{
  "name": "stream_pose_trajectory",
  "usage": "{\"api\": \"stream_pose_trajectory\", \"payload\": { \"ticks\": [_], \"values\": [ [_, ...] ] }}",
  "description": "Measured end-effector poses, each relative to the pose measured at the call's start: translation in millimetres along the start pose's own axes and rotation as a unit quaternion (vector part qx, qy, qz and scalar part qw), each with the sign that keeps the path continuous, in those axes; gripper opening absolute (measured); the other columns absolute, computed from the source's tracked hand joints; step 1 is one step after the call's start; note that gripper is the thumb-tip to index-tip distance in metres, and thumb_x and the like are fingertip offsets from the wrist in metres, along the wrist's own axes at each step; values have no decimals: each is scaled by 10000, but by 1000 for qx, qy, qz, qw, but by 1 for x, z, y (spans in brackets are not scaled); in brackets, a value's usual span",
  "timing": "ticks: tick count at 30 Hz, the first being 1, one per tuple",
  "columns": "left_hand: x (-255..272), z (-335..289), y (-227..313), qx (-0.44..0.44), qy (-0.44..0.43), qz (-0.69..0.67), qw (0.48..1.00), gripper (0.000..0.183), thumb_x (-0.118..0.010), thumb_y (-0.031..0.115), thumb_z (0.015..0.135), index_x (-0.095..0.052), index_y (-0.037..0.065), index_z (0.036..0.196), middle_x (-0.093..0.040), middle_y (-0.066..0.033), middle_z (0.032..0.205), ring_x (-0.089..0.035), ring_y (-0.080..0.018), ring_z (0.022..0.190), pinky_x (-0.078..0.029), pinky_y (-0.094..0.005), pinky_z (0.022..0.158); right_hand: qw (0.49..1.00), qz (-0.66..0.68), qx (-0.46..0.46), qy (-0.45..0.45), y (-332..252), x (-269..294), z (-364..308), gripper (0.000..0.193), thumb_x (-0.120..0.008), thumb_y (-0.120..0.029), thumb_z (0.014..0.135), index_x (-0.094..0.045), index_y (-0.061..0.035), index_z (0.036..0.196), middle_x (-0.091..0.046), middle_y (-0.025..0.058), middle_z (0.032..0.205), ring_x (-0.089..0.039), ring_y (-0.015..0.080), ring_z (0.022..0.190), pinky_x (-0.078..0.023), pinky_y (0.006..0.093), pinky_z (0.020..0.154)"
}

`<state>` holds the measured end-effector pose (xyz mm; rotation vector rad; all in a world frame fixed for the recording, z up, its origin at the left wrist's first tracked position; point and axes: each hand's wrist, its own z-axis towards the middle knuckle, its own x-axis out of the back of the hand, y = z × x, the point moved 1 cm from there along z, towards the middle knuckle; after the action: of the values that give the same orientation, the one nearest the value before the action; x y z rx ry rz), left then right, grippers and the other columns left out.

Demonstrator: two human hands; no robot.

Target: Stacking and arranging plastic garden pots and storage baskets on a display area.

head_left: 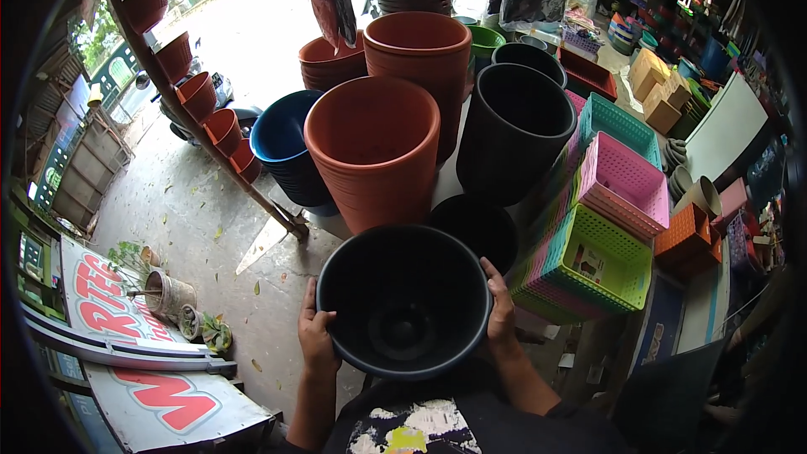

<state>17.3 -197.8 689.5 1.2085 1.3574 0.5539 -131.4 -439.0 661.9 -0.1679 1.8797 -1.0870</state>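
Observation:
Between my two hands I hold a wide black plastic pot (403, 286), its open mouth facing up toward me. My left hand (318, 326) grips the left rim, thumb curled over the edge. On the opposite side, my right hand (499, 307) clasps the rim, its fingers mostly hidden behind the wall. Just beyond the pot stands a tall stack of terracotta-coloured pots (370, 189). Another black pot (496, 231) sits behind its right edge, partly covered by it. A tall black pot stack (521, 160) rises farther right.
Blue pots (286, 147) stand left of the terracotta stack. Stacked plastic baskets in green (643, 286), pink (660, 219) and teal (647, 139) line the right. Hanging pots (198, 97) run along a slanted pole at left. Potted plants (172, 296) and sign boards (168, 403) lie lower left.

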Motion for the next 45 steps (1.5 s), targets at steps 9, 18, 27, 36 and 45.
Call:
{"api": "stream_pose_trajectory", "payload": {
  "ticks": [9, 18, 27, 36, 45],
  "values": [
    [-12, -12, 22, -81, -47, 54, 994, 809, -421, -79, 743, -203, -54, 1521, -395, -190, 1494, -465, -229, 1332, -356, -334, 1123, 996, -75, 21, -39, 10, 8, -1, 644, -490, -173, 889, -300, 14, 1475, -449, 154, 1406, -436, 220, 1302, -316, 345, 1122],
    [-15, -16, 34, -236, -121, 278, 923, 739, -483, 5, 807, -284, 6, 1519, -313, -252, 1532, -272, -309, 1458, -156, -435, 1205, 990, -124, 58, -18, 33, 20, 9, 669, -435, 140, 780, -398, -29, 1426, -503, 129, 1349, -509, 177, 1234, -402, 298, 1060],
    [-34, -46, 8, -170, -395, 722, 543, 461, -703, 327, 850, -635, 130, 1260, -553, -134, 1382, -500, -285, 1316, -238, -503, 1163, 979, -187, -43, 70, 28, 23, 42, 599, -445, 139, 747, -515, -53, 1309, -582, 94, 1215, -596, 141, 1045, -502, 247, 858],
    [-11, -15, -36, -49, -293, 535, 791, 204, -705, 214, 857, -690, 59, 988, -714, -124, 889, -684, -320, 887, -532, -399, 820, 993, -105, -30, 34, 17, 21, 60, 494, -563, -160, 924, -437, 15, 1368, -551, 148, 1299, -531, 234, 1201, -404, 347, 1050],
    [5, -10, -48, 6, -125, 261, 957, 167, -646, 122, 946, -677, -28, 1012, -685, -5, 895, -592, -67, 805, -487, -245, 729, 959, -49, -276, -43, 59, 58, 25, 842, -446, -706, 910, -364, -103, 1491, -462, 98, 1459, -429, 254, 1346, -315, 444, 1124]
  ]
}}
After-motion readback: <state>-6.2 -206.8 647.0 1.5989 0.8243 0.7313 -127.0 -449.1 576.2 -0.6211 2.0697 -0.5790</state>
